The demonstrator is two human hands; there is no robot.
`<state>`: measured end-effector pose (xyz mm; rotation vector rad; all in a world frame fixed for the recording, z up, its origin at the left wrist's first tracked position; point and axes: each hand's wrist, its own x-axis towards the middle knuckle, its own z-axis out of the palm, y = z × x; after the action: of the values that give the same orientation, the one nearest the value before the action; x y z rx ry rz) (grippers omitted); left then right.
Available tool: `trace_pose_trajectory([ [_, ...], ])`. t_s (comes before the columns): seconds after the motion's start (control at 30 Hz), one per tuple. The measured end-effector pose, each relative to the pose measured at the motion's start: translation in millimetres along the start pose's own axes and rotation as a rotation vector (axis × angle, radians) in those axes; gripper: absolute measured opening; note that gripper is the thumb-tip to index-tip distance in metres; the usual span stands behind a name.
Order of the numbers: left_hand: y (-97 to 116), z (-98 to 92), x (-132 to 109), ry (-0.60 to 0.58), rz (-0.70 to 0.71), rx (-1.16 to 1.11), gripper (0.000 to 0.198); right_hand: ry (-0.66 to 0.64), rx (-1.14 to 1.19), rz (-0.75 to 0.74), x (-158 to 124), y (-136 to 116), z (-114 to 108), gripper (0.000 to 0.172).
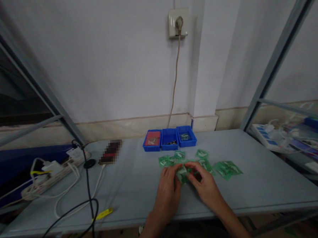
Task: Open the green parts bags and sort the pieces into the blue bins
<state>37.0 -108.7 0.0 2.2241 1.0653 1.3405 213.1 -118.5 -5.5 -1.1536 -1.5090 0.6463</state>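
Observation:
Between my two hands is a small green plastic bag (182, 174), pinched at its edges just above the table. My left hand (168, 186) grips its left side, fingers closed. On the other side, my right hand (203, 184) has thumb and fingertips closed on the bag. What lies inside it is too small to make out. Beyond my hands are more green bags, one at the left (163, 161), one behind (180, 154) and one further right (202, 153). A pile of green bags (227, 169) lies right of my right hand.
Three blue bins (170, 147) stand at the back, holding small parts. A phone-like device (110, 152) lies left with a white cable. A power strip (55, 176), black cable (88, 183) and yellow tag (104, 213) are further left. Another power strip (266, 138) is at right.

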Motion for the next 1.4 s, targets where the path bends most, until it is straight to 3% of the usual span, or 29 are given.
trace_pose_trajectory([
  [0.2,3,1.5,1,0.039,0.005,0.134,0.026,0.08,-0.07,-0.089,2,-3,0,0.015],
  [0.33,2,-0.3,1,0.076,-0.046,0.084,0.022,0.07,-0.058,-0.016,0,-2,0,0.018],
  [0.6,3,0.1,1,0.004,-0.033,0.0,0.046,0.095,0.031,0.035,1,-4,2,0.019],
  [0.87,7,-5.0,3,0.05,-0.085,0.01,0.025,0.017,0.024,0.019,-2,-10,-1,0.024],
  [1.1,6,-6.2,5,0.149,-0.155,0.001,0.009,0.069,0.014,-0.032,0,-7,0,0.026],
  [1.3,1,-9.6,18,0.004,-0.268,-0.184,0.014,0.08,0.022,-0.008,11,-10,2,0.018],
  [1.4,-8,-9.8,35,-0.02,-0.292,-0.369,0.025,0.002,-0.08,-0.142,28,-13,-1,0.014],
])
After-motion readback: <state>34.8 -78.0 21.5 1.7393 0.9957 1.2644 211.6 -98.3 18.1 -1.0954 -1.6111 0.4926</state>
